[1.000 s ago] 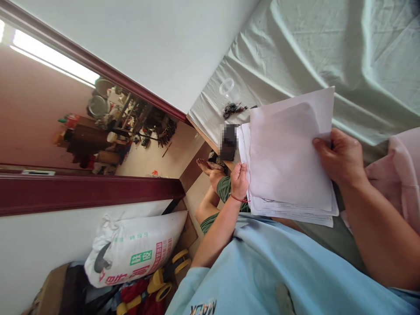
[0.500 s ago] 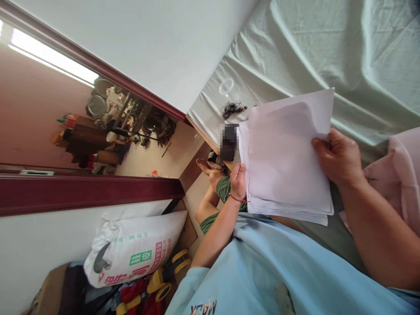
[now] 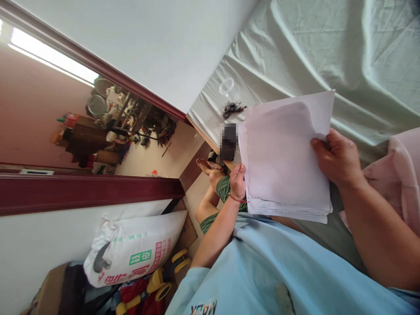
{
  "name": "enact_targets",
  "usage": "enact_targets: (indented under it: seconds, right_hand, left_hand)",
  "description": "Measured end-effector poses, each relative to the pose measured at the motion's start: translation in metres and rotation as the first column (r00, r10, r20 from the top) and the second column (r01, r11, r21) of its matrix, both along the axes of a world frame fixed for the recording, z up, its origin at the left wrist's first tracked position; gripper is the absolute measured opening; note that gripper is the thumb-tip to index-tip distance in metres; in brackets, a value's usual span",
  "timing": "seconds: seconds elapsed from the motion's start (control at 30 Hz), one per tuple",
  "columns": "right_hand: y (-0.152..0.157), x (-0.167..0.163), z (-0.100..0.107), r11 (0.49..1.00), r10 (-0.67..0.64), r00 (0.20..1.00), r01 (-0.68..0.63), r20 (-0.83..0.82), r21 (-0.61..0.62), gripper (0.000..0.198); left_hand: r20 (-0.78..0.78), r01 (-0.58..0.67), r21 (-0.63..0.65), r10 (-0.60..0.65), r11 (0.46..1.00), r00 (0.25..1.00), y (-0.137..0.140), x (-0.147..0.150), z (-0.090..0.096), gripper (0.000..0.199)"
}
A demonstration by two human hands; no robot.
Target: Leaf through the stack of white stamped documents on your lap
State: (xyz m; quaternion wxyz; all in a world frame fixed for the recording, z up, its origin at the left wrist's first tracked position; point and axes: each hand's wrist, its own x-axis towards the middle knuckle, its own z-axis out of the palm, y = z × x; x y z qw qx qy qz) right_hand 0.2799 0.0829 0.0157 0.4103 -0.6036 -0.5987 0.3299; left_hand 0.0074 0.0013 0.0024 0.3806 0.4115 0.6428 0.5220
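Note:
A stack of paper sheets (image 3: pixel 285 153) is held in front of my lap, its top sheet blank on the side facing me. Printed lines show on lower sheets along the near edge. My left hand (image 3: pixel 237 181), with a red cord at the wrist, grips the stack's left edge. On the right edge, my right hand (image 3: pixel 339 157) pinches the paper with the thumb on top; its other fingers are partly hidden. The sheets are not quite squared, and the far right corner rises a little.
Beyond the papers, a pale sheet (image 3: pixel 311 57) covers the bed. A clear plastic cup (image 3: pixel 229 89) and a bunch of keys (image 3: pixel 232 109) lie near the wall. Pink cloth (image 3: pixel 405 170) is at the right. A white sack (image 3: pixel 134 247) leans by the doorway, beside a yellow-wheeled toy (image 3: pixel 159 282).
The top sheets have shifted very slightly left and down. Both hands keep their hold on the stack with hardly any movement.

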Motion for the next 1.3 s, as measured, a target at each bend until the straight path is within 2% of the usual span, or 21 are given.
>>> enact_targets:
  seconds: [0.23, 0.4, 0.6, 0.7, 0.8, 0.9, 1.03, 1.2, 1.3]
  right_hand:
    - [-0.001, 0.0, -0.002, 0.999, 0.024, 0.997, -0.023, -0.07, 0.023, 0.018]
    - [0.0, 0.0, -0.002, 0.999, 0.029, 0.998, -0.028, -0.052, 0.018, 0.018]
    - [-0.002, 0.0, 0.0, 0.999, 0.032, 0.996, -0.03, -0.078, 0.022, 0.018]
    - [-0.002, 0.0, 0.0, 0.999, 0.034, 0.994, -0.03, -0.1, 0.034, 0.018]
    - [-0.002, -0.001, -0.003, 1.0, 0.031, 0.983, -0.031, -0.182, 0.006, 0.02]
    - [-0.001, -0.002, -0.008, 1.0, 0.03, 0.971, -0.03, -0.239, 0.001, 0.023]
    - [-0.001, -0.002, -0.008, 0.999, 0.029, 0.975, -0.02, -0.222, 0.041, 0.023]
    - [-0.001, 0.0, -0.003, 0.998, -0.063, 0.996, 0.063, -0.069, -0.005, 0.019]
    - [-0.001, 0.0, -0.001, 0.993, -0.118, 0.992, 0.117, -0.047, -0.021, 0.02]
  left_hand:
    - [0.013, 0.005, 0.002, -0.005, 1.0, 1.0, -0.001, -0.006, -0.008, 0.043]
    - [-0.026, 0.0, 0.008, 0.0, 1.0, 1.0, -0.001, -0.008, -0.012, 0.043]
    - [-0.008, 0.043, -0.004, -0.043, 0.999, 0.999, -0.001, -0.005, -0.004, 0.044]
    - [-0.073, 0.047, -0.003, -0.047, 0.999, 0.996, 0.0, -0.002, 0.002, 0.049]
    - [-0.106, 0.011, -0.009, -0.012, 1.0, 0.994, 0.002, 0.0, 0.005, 0.052]
    - [-0.051, -0.055, -0.048, 0.053, 0.997, 0.997, 0.002, 0.001, 0.002, 0.055]
    - [-0.023, -0.076, -0.052, 0.075, 0.996, 0.997, 0.001, 0.0, -0.002, 0.053]
    - [-0.05, 0.001, -0.017, -0.001, 1.0, 0.999, 0.001, 0.001, 0.005, 0.048]
    - [-0.059, 0.017, -0.021, -0.018, 1.0, 0.998, 0.002, 0.002, 0.008, 0.047]
